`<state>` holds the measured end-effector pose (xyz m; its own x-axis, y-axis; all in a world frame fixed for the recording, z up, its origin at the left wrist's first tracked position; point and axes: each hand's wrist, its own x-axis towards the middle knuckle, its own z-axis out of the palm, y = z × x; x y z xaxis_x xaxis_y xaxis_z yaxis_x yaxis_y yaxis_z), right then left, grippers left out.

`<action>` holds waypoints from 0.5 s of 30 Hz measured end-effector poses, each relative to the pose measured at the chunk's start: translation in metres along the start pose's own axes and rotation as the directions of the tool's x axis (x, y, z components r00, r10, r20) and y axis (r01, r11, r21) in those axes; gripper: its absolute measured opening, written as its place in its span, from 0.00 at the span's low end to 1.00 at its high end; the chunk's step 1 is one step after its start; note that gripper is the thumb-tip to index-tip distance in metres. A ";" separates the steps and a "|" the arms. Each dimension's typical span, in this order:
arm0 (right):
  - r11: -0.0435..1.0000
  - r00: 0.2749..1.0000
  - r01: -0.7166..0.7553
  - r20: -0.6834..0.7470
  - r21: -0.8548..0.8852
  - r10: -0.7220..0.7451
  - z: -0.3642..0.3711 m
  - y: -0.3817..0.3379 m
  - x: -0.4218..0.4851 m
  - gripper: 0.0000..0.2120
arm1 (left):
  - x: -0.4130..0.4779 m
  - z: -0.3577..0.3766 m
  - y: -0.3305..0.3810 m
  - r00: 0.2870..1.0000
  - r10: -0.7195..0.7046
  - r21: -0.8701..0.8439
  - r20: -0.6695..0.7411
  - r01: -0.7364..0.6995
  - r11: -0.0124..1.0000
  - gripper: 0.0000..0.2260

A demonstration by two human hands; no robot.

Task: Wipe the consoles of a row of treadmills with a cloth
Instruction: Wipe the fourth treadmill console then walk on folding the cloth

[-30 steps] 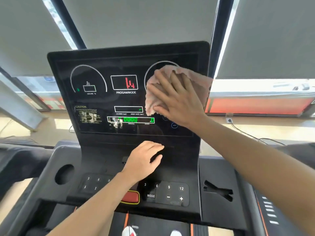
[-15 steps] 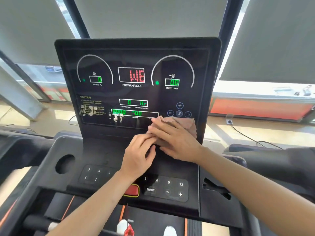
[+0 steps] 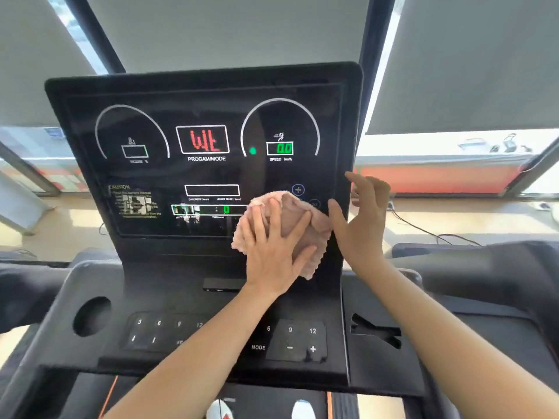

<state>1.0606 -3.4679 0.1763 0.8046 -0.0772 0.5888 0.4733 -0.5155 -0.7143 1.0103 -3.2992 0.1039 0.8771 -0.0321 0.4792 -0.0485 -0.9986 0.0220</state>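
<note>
The black treadmill console (image 3: 151, 122) fills the middle, its display lit with red and green figures. A pink cloth (image 3: 292, 217) lies against the lower right of the screen. My left hand (image 3: 272, 255) is pressed flat on the cloth, fingers spread, holding it to the panel. My right hand (image 3: 363, 225) hovers at the console's right edge with fingers apart and its thumb next to the cloth's right side. Part of the cloth hangs below my left palm.
Below the screen are a keypad (image 3: 302, 340) with MODE, minus and plus keys, a round cup hole (image 3: 90, 316) at the left and a slot (image 3: 375, 331) at the right. Neighbouring treadmill arms (image 3: 484, 261) flank both sides. Window blinds hang behind.
The cloth passed from my right hand to my left. It first moved from the upper right dial down to the screen's lower right. My right hand lifted off and opened beside the edge.
</note>
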 end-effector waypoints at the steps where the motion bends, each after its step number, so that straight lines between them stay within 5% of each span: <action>1: 1.000 1.000 -0.022 0.017 -0.008 0.022 0.002 0.002 0.000 0.26 | 0.009 -0.004 -0.005 1.000 -0.002 0.017 -0.009 0.003 1.000 0.33; 15: 0.995 0.999 -0.042 0.018 -0.092 0.043 0.017 -0.008 0.014 0.32 | 0.150 -0.107 -0.086 0.985 0.030 0.169 -0.170 -0.001 0.986 0.36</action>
<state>1.0737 -3.4504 0.1838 0.8307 -0.0841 0.5504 0.4046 -0.5879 -0.7005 1.0952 -3.2135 0.2677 0.7812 -0.0546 0.6219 0.0320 -0.9913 -0.1273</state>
